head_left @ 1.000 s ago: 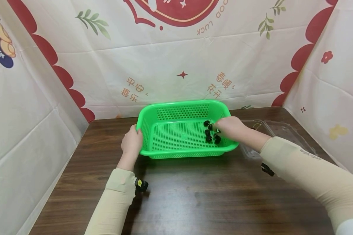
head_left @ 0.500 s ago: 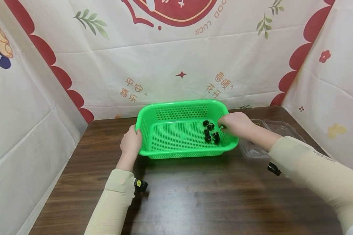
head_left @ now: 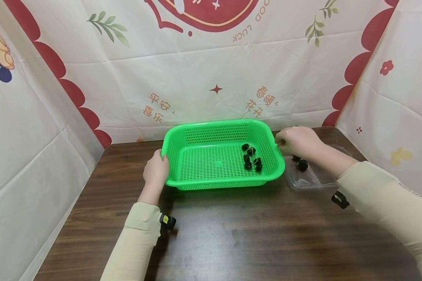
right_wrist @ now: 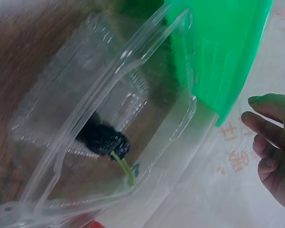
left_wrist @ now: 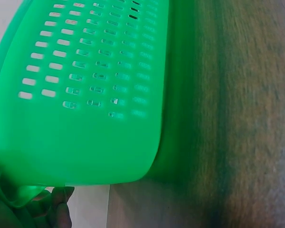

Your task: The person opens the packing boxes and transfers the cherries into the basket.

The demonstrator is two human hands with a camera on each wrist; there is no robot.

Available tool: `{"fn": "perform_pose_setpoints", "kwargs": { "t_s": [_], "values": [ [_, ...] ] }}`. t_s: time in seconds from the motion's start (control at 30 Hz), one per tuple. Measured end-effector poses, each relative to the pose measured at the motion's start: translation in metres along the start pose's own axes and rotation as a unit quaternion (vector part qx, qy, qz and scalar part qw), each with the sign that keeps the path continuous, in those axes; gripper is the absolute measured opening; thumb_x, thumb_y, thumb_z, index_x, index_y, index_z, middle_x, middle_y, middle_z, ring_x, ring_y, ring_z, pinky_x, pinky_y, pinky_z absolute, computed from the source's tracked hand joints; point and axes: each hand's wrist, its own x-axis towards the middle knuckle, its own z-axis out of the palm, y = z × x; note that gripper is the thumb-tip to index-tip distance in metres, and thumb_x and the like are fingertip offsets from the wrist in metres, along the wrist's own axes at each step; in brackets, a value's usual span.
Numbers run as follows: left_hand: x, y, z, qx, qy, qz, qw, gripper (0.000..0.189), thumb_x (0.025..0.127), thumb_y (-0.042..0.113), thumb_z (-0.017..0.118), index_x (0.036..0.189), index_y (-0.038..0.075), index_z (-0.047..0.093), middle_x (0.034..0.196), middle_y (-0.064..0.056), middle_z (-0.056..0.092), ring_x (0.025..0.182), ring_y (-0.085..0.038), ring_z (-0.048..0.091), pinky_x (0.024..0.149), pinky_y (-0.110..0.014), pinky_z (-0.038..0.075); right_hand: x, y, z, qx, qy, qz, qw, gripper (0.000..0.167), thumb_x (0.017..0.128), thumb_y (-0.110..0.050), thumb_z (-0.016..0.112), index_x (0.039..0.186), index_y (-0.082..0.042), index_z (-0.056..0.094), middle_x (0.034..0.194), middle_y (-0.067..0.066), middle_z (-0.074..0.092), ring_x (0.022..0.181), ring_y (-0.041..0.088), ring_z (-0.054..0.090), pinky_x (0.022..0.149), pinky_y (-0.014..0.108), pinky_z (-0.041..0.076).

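My left hand [head_left: 156, 169] grips the left rim of a green perforated plastic basket [head_left: 218, 184]; its fingertips [left_wrist: 61, 209] show under the edge in the left wrist view. Several dark cherries [head_left: 247, 164] with thin stems lie at the basket's right end. Just outside the right rim hovers my right hand [head_left: 299, 141], its fingers loosely bent and nothing between them in the right wrist view. Below and beside it is a clear plastic box [head_left: 304, 184] holding more dark cherries [head_left: 302, 165], one with a green stem [right_wrist: 124, 167]. The forearm covers part of the box.
Both things stand on a dark wooden table [head_left: 211, 234]. A white printed cloth [head_left: 197, 70] rises close behind the basket, with further cloth walls at left and right.
My right hand has drawn back from the cherries in the basket, over its right rim towards the clear box, uncovering cherries there. My left hand keeps its place on the rim.
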Motion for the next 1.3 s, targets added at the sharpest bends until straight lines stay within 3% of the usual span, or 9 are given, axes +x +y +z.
{"fn": "perform_pose_setpoints", "kwargs": {
  "t_s": [0.07, 0.17, 0.53, 0.77, 1.07, 1.3],
  "values": [
    [0.000, 0.000, 0.000, 0.000, -0.001, 0.000, 1.0000, 0.046, 0.106, 0.031, 0.036, 0.145, 0.008, 0.041, 0.121, -0.018, 0.062, 0.095, -0.038, 0.062, 0.074, -0.052, 0.047, -0.002, 0.004, -0.001, 0.000, 0.005, 0.004, 1.0000, 0.026, 0.076, -0.001, 0.063, 0.063, -0.020, 0.051, 0.061, -0.006, 0.042, 0.058, 0.016, 0.037, 0.052, 0.034, 0.030],
    [0.000, -0.001, 0.000, 0.000, -0.001, -0.001, 1.0000, 0.046, 0.106, 0.031, 0.036, 0.146, 0.008, 0.041, 0.121, -0.019, 0.062, 0.095, -0.037, 0.062, 0.074, -0.052, 0.047, -0.006, 0.010, -0.003, -0.001, 0.004, 0.005, 1.0000, 0.027, 0.075, 0.001, 0.060, 0.063, -0.019, 0.048, 0.062, -0.006, 0.039, 0.059, 0.015, 0.035, 0.053, 0.033, 0.027],
    [0.001, -0.001, 0.000, 0.004, -0.002, -0.004, 1.0000, 0.046, 0.106, 0.032, 0.035, 0.145, 0.009, 0.041, 0.122, -0.019, 0.061, 0.097, -0.038, 0.061, 0.075, -0.053, 0.047, -0.016, 0.036, -0.006, -0.013, -0.024, 0.039, 0.9989, 0.011, 0.078, -0.004, 0.069, 0.079, -0.016, 0.069, 0.076, -0.003, 0.062, 0.064, 0.016, 0.051, 0.056, 0.042, 0.045],
    [0.002, -0.001, 0.000, 0.007, 0.000, -0.003, 1.0000, 0.046, 0.106, 0.032, 0.035, 0.145, 0.009, 0.041, 0.123, -0.019, 0.061, 0.099, -0.039, 0.061, 0.077, -0.053, 0.047, -0.023, 0.050, -0.003, -0.024, -0.030, 0.041, 0.9984, 0.023, 0.077, 0.000, 0.064, 0.068, -0.017, 0.052, 0.063, -0.003, 0.044, 0.059, 0.017, 0.039, 0.051, 0.035, 0.030],
    [0.002, -0.002, 0.001, 0.006, -0.006, -0.002, 1.0000, 0.046, 0.106, 0.031, 0.035, 0.146, 0.009, 0.040, 0.122, -0.019, 0.061, 0.097, -0.037, 0.061, 0.075, -0.052, 0.047, -0.030, 0.064, 0.008, -0.042, -0.044, 0.044, 0.9972, 0.028, 0.075, 0.002, 0.064, 0.063, -0.018, 0.049, 0.060, -0.005, 0.036, 0.058, 0.015, 0.033, 0.051, 0.032, 0.026],
    [0.000, -0.001, 0.000, 0.002, -0.006, 0.000, 1.0000, 0.046, 0.106, 0.031, 0.035, 0.146, 0.009, 0.040, 0.123, -0.018, 0.061, 0.096, -0.037, 0.062, 0.074, -0.052, 0.047, -0.034, 0.069, 0.014, -0.031, -0.077, 0.050, 0.9953, 0.013, 0.075, -0.009, 0.080, 0.074, -0.013, 0.067, 0.068, -0.003, 0.059, 0.059, 0.015, 0.052, 0.054, 0.041, 0.047]
  ]
}}
